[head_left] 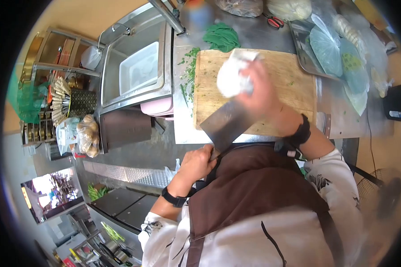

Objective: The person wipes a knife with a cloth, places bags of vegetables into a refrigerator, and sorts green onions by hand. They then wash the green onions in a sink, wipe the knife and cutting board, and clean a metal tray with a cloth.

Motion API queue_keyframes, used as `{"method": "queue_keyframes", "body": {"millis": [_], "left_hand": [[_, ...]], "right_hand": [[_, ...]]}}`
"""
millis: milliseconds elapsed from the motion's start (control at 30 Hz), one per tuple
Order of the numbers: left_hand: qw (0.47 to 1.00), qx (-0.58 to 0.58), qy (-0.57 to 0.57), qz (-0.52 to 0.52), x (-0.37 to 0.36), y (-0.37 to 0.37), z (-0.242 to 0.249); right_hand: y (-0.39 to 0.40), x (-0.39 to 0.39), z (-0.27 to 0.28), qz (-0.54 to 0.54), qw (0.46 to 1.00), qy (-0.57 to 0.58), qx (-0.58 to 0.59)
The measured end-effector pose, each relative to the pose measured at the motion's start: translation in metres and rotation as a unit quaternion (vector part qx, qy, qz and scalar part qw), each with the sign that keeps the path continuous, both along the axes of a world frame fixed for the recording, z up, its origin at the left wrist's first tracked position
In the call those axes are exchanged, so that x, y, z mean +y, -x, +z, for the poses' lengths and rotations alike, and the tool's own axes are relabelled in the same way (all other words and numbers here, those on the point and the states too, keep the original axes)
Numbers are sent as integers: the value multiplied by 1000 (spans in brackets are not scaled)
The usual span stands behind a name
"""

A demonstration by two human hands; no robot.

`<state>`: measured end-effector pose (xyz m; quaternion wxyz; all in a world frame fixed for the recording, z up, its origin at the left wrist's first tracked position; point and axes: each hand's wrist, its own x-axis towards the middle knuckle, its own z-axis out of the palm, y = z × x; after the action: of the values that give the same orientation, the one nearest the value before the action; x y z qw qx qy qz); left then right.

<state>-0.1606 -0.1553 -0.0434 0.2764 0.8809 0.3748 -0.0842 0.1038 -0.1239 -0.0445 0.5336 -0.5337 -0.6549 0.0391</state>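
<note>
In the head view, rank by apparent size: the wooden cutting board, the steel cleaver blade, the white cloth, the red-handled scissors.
1. Wooden cutting board, largest.
2. Steel cleaver blade; it sits nearer the camera, so its lead over the cloth is unsure.
3. White cloth, bunched in the right hand.
4. Red-handled scissors, smallest.

The left hand [196, 162] held the handle of a big knife [225, 124]. The right hand [260, 95] pressed a white cloth [232, 78] on its blade, over the wooden cutting board [294, 84].
</note>
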Motion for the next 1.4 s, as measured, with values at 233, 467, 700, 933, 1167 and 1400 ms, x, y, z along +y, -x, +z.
{"method": "queue_keyframes", "body": {"millis": [233,467,700,933,1167,1400], "left_hand": [[996,-76,-48,25,8,-15,9],[998,-30,-58,5,20,6,13],[973,-127,-59,184,6,18,2],[638,-548,412,352,41,-6,22],[558,-616,464,306,38,-17,29],[596,-605,432,303,41,-22,38]], "right_hand": [[48,-26,-33,132,980,11,-151],[-24,34,-54,-95,983,45,-154],[-65,31,-41,-183,941,125,256],[22,-2,-1,57,984,-31,164],[91,16,14,224,965,-121,57],[69,1,18,245,952,-162,90]]}}
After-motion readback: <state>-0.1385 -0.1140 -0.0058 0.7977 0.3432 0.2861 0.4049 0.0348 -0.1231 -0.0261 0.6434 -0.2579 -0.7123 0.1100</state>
